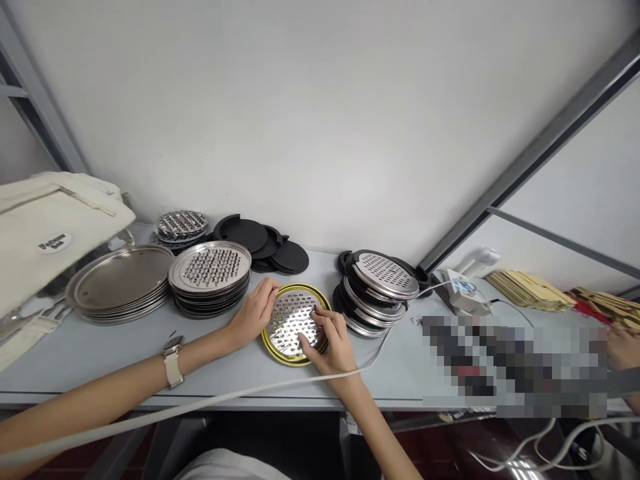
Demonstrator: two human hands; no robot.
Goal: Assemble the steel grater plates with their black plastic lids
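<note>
In front of me on the grey table lies a round metal grater plate [287, 323] inside a yellow ring-shaped rim [273, 353]. My left hand [256, 310] has its fingers closed together at the upper left of the rim. My right hand [331, 343] reaches over the right side, its bent fingers and thumb gripping at the perforated plate. Left of my hands stands a stack of round grater plates [210, 267]. To the right is another stack of graters with black rims [383, 277]. What the left fingertips pinch is partly hidden.
Plain round metal plates [123, 277] are stacked near a cream bag [55, 220]. Black round parts [245, 237] lie along the wall. A white cable [215, 400] crosses before me. On the right are a white device [465, 293], beige packets [530, 290] and another person's hand [625, 347].
</note>
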